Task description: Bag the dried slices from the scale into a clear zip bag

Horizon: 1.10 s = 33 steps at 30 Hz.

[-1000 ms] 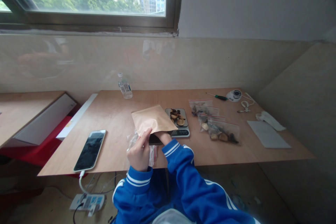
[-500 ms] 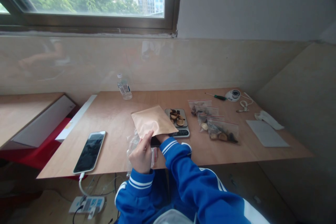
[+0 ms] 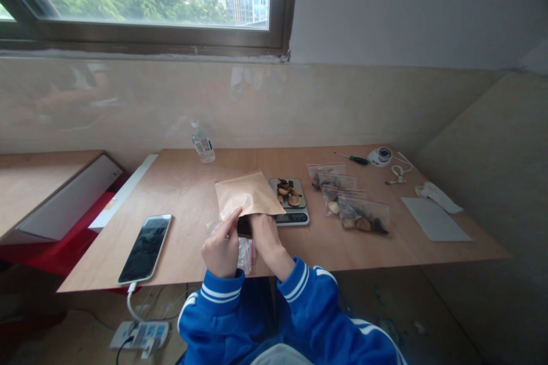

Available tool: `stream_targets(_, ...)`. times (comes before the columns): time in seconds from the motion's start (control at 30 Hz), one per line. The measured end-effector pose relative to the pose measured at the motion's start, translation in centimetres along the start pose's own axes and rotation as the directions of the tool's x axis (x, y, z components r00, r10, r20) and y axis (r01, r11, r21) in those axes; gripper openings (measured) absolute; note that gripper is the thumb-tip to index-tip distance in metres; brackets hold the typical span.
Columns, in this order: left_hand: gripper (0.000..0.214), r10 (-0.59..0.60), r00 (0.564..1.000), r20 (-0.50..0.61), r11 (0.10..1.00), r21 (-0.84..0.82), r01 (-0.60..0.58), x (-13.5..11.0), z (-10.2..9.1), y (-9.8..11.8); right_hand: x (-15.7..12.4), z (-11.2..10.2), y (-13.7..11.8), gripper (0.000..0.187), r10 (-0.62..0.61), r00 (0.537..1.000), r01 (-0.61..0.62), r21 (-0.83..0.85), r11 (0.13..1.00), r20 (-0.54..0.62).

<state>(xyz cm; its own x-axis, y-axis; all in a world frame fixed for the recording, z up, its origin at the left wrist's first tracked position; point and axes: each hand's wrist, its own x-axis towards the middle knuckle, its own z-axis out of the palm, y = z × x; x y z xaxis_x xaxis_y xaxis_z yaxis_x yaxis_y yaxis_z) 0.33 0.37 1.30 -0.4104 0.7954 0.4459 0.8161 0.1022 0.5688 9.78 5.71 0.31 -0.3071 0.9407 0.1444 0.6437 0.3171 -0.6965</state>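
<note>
A brown paper bag (image 3: 248,194) lies tilted up on the wooden table (image 3: 184,182), its dark mouth facing me. My left hand (image 3: 220,246) pinches the near edge of that mouth and holds it open. My right hand (image 3: 266,238) reaches to the mouth from the right, with its fingertips hidden inside the opening. Under both hands lies a small heap of empty clear zip bags (image 3: 246,252). Just behind the paper bag stands a small digital scale (image 3: 291,205) with several dark dried pieces on its plate.
A row of filled clear zip bags (image 3: 357,211) lies right of the scale. A phone (image 3: 145,248) on a cable lies at the near left. A water bottle (image 3: 202,142), a screwdriver (image 3: 353,157), a white round device (image 3: 381,155) and a white sheet (image 3: 436,219) lie further off.
My right hand has drawn back out of the paper bag, from wrist-deep to only the fingertips inside. My right arm has moved towards me. The left hand keeps its hold.
</note>
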Motion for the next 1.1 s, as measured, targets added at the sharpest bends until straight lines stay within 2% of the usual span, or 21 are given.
stream_targets(0.07, 0.027, -0.011, 1.000, 0.008, 1.000, 0.010, 0.011, 0.3, -0.1, 0.0, -1.6, -0.6, -0.4, 0.031, 0.044, 0.999, -0.043, -0.118, 0.992, 0.000)
stream_targets(0.17, 0.027, -0.019, 1.000, 0.000, 0.999, 0.036, 0.019, 0.7, -0.4, 0.0, -3.1, -1.5, -1.0, 0.033, -0.038, 0.996, 0.026, -0.138, 0.990, -0.086)
stream_targets(0.23, 0.027, -0.019, 1.000, -0.007, 0.999, 0.050, 0.019, 1.1, -0.5, 0.0, -3.6, -2.2, -1.3, 0.033, -0.097, 0.983, 0.094, -0.030, 0.995, -0.155)
stream_targets(0.33, 0.026, -0.028, 1.000, -0.011, 0.998, 0.060, 0.029, 1.7, -0.7, 0.2, -4.3, -3.4, -1.6, 0.026, -0.124, 0.973, 0.171, 0.252, 0.952, -0.195)
stream_targets(0.43, 0.024, -0.063, 0.998, -0.026, 0.996, 0.068, 0.064, 2.6, -0.9, 0.4, -4.9, -4.4, -1.3, 0.015, -0.009, 0.974, 0.128, 0.511, 0.850, -0.228)
stream_targets(0.5, 0.023, -0.081, 0.996, -0.042, 0.995, 0.047, 0.083, 3.3, -0.9, 0.6, -5.3, -5.0, -0.5, 0.013, 0.113, 0.951, 0.086, 0.597, 0.798, -0.288)
stream_targets(0.6, 0.021, -0.085, 0.993, -0.087, 0.996, -0.007, 0.085, 4.7, -1.2, 0.7, -5.6, -6.0, 2.5, 0.017, 0.238, 0.894, 0.030, 0.580, 0.814, -0.381)
stream_targets(0.67, 0.022, -0.096, 0.981, -0.170, 0.995, -0.030, 0.092, 5.7, -1.6, 0.9, -5.6, -6.6, 5.6, 0.022, 0.302, 0.846, -0.033, 0.521, 0.853, -0.440)
stream_targets(0.77, 0.025, -0.102, 0.954, -0.283, 0.994, -0.070, 0.085, 7.1, -2.2, 1.5, -5.2, -7.1, 10.8, 0.032, 0.414, 0.744, -0.138, 0.485, 0.864, -0.525)
stream_targets(0.83, 0.024, -0.096, 0.958, -0.269, 0.994, -0.081, 0.077, 7.9, -2.7, 1.9, -4.6, -7.0, 13.9, 0.037, 0.457, 0.708, -0.181, 0.487, 0.854, -0.539)
stream_targets(0.9, 0.022, -0.100, 0.971, -0.217, 0.993, -0.075, 0.086, 8.4, -3.0, 2.1, -3.8, -6.7, 16.2, 0.037, 0.466, 0.699, -0.199, 0.478, 0.855, -0.542)
stream_targets(0.97, 0.021, -0.108, 0.978, -0.181, 0.993, -0.073, 0.097, 8.8, -3.2, 2.3, -2.9, -6.3, 17.6, 0.033, 0.449, 0.717, -0.218, 0.439, 0.871, -0.534)
stream_targets(1.1, 0.022, -0.105, 0.984, -0.141, 0.991, -0.093, 0.093, 8.9, -3.2, 2.1, -1.2, -5.4, 18.6, 0.021, 0.417, 0.749, -0.254, 0.358, 0.898, -0.515)
